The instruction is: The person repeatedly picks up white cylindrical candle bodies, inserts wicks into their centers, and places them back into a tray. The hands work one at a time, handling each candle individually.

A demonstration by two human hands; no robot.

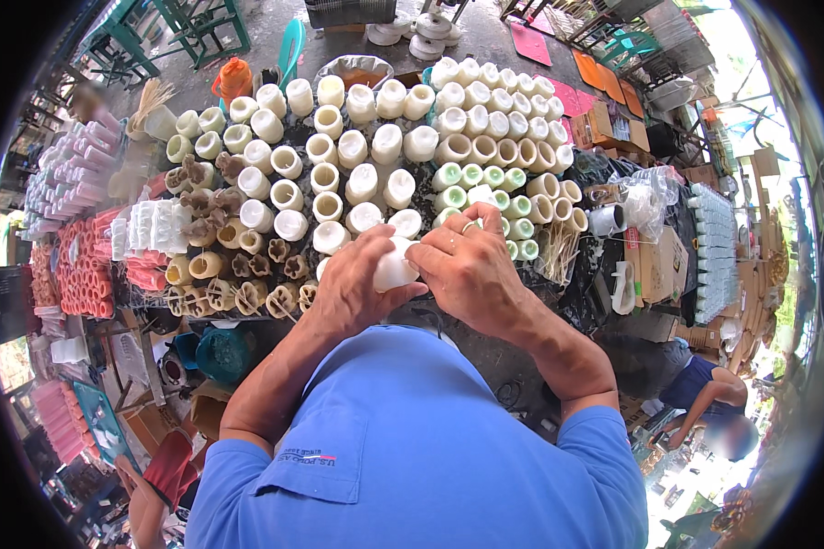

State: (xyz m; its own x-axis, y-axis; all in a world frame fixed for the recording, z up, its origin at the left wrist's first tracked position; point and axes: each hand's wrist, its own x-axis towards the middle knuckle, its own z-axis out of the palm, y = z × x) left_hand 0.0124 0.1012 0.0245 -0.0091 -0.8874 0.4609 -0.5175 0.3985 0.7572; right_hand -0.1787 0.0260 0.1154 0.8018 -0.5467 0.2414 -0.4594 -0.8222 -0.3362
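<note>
A smooth white wax candle (395,267) is held up in front of my chest, above the near edge of the table. My left hand (350,279) wraps around its left side and underside, with the thumb below. Against its right upper edge press the curled fingertips of my right hand (474,267), which wears a ring. A small whitish piece (482,195) shows by that hand's knuckles; whether I hold it cannot be made out. Just beyond my hands stand rows of cream wax cylinders (362,183), some hollow. Pale green hollow ones (471,176) stand to the right.
Brown flower-shaped wax pieces (258,267) and pink cylinders (84,274) fill the left side. A bundle of thin sticks (558,254), a clear plastic bag (648,203) and cardboard boxes (661,265) lie right. Another person (710,389) sits low at the right; another (165,471) is at lower left.
</note>
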